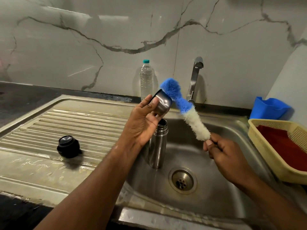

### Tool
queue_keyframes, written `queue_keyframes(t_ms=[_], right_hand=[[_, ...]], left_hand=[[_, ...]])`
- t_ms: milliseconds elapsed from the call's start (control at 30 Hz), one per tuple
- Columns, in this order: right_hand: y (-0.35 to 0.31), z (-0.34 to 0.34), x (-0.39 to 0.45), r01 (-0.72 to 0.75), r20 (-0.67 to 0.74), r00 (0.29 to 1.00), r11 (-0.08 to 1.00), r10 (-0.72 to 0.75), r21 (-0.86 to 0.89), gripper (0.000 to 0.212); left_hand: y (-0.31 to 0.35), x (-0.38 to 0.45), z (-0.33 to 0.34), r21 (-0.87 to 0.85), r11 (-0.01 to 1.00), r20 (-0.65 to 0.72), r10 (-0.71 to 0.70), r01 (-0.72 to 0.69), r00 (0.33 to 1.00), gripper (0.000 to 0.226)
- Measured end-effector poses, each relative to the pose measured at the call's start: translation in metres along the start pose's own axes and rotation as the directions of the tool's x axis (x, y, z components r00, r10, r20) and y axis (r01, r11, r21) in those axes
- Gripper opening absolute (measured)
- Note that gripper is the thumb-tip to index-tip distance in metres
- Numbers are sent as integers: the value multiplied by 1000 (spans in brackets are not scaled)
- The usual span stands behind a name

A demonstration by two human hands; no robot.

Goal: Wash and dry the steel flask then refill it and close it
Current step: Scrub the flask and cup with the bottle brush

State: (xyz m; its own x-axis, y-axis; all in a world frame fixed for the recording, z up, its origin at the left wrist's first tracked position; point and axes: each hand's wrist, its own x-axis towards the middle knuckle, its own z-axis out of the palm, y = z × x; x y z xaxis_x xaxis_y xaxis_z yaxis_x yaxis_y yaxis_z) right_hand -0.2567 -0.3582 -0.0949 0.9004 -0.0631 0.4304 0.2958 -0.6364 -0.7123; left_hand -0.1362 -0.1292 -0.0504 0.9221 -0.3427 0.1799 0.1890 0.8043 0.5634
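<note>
Two hands at work over a steel sink [240, 130], seen from the head camera. At 9 o'clock, ribbed drainboard [66, 123], wet near its front edge, with black stopper [68, 146] standing on the ribs, well apart from everything else. Dark surface [25, 97] behind the drainboard at 10 o'clock. Toward centre, left hand [142, 123] raised, palm up, fingers and thumb curled round steel cup [162, 102], mouth of the cup tilted toward 10 o'clock. Just behind the cup at 12 o'clock, clear bottle [146, 80] with teal cap, upright against the marble wall [99, 47]. Directly below the left hand, flask [157, 143] upright in the basin, mouth open, partly hidden by the wrist. Brush [184, 108] slanting from 11 o'clock down to 5 o'clock: blue head touching the side of the cup near its base, white bristles lower down. Right hand [222, 151] at 4 o'clock, fingers pinching the brush handle just under the white bristles. Tap [195, 77] behind the brush at 1 o'clock, spout closed off from view of any flow. Drain [182, 180] at 5 o'clock, beside the flask's foot. At 3 o'clock, blue holder [269, 108] against the wall, and nearer, yellow basket [265, 155] on the sink's right rim holding red cloth [282, 146].
</note>
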Motion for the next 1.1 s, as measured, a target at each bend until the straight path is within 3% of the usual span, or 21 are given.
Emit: queue_keyframes(t_ms=[100,167,267,400,533,767,867,967,1100], right_hand=[[-3,1,-1,46,15,999,998,-45,-38,25],[0,2,1,-20,12,1000,998,20,-57,28],[-3,1,0,-17,1,1000,999,17,-50,26],[-4,6,-2,33,23,999,999,-32,-34,27],[-5,6,-1,81,32,996,996,-80,-37,25],[0,3,0,35,50,998,999,-35,-1,26],[4,1,1,11,33,999,1000,-11,2,29],[2,3,1,44,36,998,999,-43,-10,26],[3,4,1,-20,-18,1000,1000,20,-2,31]], left_hand=[[0,3,-4,-37,999,6,-24,24,1000,52],[-1,2,-3,-50,998,-10,-30,30,999,41],[3,-1,3,-48,998,-72,-39,36,997,45],[1,-4,5,18,999,-51,-29,30,998,50],[-2,-2,4,46,999,-61,-5,8,998,40],[-3,-3,13,-32,999,-57,-11,9,998,29],[-1,-2,12,14,999,-76,-33,35,997,23],[0,0,6,21,1000,-12,-20,20,1000,36],[1,3,2,52,999,49,-5,3,999,64]])
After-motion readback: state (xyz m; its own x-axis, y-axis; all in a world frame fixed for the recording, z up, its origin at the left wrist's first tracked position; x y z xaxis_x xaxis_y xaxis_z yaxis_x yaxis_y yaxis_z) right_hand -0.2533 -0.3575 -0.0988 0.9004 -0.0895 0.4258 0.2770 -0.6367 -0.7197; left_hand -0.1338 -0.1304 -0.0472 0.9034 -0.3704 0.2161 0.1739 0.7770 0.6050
